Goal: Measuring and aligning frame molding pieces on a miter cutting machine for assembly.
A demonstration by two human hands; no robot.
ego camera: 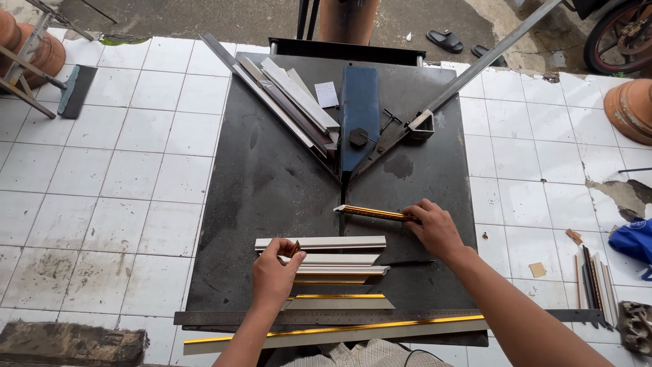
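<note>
My right hand (435, 228) grips one end of a short gold-faced frame moulding piece (370, 213) lying on the black metal table (272, 183), just below the blue cutter blade housing (358, 115). Over a stack of several mitred white-and-gold moulding pieces (333, 261) near the table's front, my left hand (275, 272) pinches a small brown-gold piece (294, 249). A longer gold-edged strip (339, 301) lies under that stack.
A steel ruler (380, 317) and a long gold moulding strip (326, 333) lie along the front edge. More mouldings (292, 98) rest against the left fence, and a white card (327, 94) lies beside them. An angled metal rail (475, 68) runs right. Offcuts (594, 278) lie on the tiled floor.
</note>
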